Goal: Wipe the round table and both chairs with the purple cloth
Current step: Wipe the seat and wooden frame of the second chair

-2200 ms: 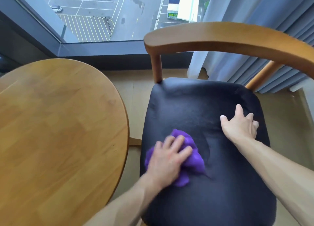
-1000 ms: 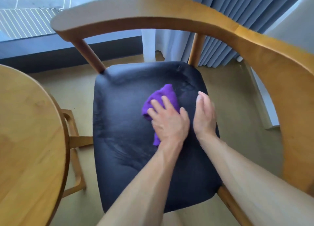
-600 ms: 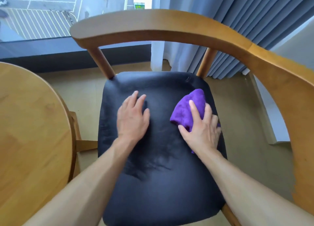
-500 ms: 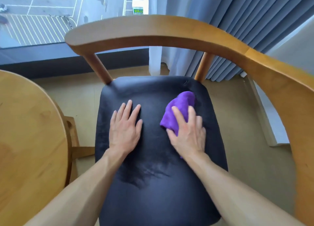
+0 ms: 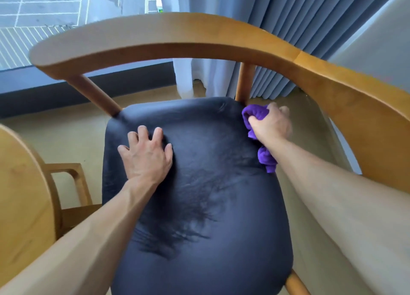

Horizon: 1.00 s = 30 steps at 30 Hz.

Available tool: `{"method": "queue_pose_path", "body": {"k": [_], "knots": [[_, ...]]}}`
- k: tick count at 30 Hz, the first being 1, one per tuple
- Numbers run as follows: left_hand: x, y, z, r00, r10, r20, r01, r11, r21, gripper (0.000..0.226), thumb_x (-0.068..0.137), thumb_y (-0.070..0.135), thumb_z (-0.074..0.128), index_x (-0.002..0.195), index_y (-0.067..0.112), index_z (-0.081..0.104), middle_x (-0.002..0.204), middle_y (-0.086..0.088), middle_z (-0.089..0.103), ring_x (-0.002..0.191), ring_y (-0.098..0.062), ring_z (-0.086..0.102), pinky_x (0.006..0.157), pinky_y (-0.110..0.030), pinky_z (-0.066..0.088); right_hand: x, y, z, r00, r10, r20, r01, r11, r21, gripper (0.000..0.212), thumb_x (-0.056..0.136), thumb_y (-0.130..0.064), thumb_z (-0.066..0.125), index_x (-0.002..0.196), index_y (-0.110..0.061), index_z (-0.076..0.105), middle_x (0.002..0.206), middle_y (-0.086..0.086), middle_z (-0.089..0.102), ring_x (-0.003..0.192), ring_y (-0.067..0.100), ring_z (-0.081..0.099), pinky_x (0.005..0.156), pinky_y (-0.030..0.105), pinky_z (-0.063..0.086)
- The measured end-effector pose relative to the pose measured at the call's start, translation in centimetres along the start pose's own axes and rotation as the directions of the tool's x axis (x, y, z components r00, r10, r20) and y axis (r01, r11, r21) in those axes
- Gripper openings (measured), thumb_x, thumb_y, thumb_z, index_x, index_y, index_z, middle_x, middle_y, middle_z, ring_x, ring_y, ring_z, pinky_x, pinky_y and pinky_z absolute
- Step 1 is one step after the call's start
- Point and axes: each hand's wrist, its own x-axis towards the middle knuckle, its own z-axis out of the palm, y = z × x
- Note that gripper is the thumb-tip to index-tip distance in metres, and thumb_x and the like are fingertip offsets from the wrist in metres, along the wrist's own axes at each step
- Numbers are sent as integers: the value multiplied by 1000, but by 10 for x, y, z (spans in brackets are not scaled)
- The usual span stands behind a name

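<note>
Your right hand [image 5: 271, 124] grips the bunched purple cloth [image 5: 255, 114] at the far right corner of the chair seat [image 5: 199, 206], just beside the rear post [image 5: 244, 82], while your left hand [image 5: 147, 155] presses flat, fingers spread, on the seat's left side.

The chair [image 5: 199, 42] frame was smooth, satin-finished wood; its seat [image 5: 210, 206] was black leather-like upholstery, faintly glossy and streaked. The cloth [image 5: 255, 113] looked soft and fuzzy. The table [image 5: 20, 195] was wood.
</note>
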Motion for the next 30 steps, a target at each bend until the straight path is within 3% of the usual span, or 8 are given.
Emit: {"method": "queue_pose_path", "body": {"k": [8,13,15,17,21,24,27,30], "knots": [[4,-4,-2,999,18,42,-18,1000,-6,35,87,52,48,105,23,52,109,-9,46,102,-33,45,78,-48,41,-51,-54,13,917,-379,-125,390,917,82,41,67,-47,64,98,-23,55,115,2,49,95,32,59,75,39,49],[6,-4,-3,998,46,37,-46,999,-5,33,87,53,49,101,24,51,107,-9,46,102,-33,46,76,-47,40,-68,-46,19,710,-704,34,704,708,-51,68,66,-43,69,130,-33,51,127,2,49,102,27,53,77,40,42],[7,-7,-6,997,55,56,-55,998,-9,34,88,54,49,101,24,51,107,-10,46,103,-33,46,77,-48,40,-60,-31,12,732,-681,42,680,724,-112,77,68,-39,70,140,-37,44,124,6,47,103,28,51,78,42,46],[9,-8,-8,994,67,91,-66,998,-12,35,89,56,47,103,24,51,109,-10,45,105,-34,45,78,-50,41,-56,-6,2,818,-574,-14,567,811,-142,66,69,-39,71,131,-34,50,122,7,45,105,31,50,80,43,49],[11,-5,-17,984,59,169,-53,998,-45,34,91,53,45,107,24,48,114,-12,43,110,-35,42,83,-52,41,-83,50,-7,991,-113,-73,109,993,-52,47,77,-36,69,119,-28,51,125,9,42,107,35,51,82,44,48],[10,-6,-21,977,62,203,-49,996,-71,32,91,51,46,108,23,48,117,-13,42,113,-35,40,85,-53,41,-121,53,-2,982,148,-117,-149,989,4,42,79,-34,66,117,-25,51,124,11,44,109,38,49,82,46,47],[14,-16,-23,964,104,244,-78,990,-115,31,90,51,52,107,25,49,116,-12,41,114,-35,40,85,-52,42,-172,12,13,980,118,-162,-118,993,13,42,75,-35,66,113,-26,52,120,10,43,103,36,50,79,45,47],[17,-32,-26,945,198,261,-158,973,-166,31,89,46,63,111,27,51,116,-10,41,116,-36,41,84,-53,45,-243,-45,43,996,-59,-65,61,997,35,46,66,-39,69,108,-30,51,114,6,44,97,32,50,75,43,48]]}}
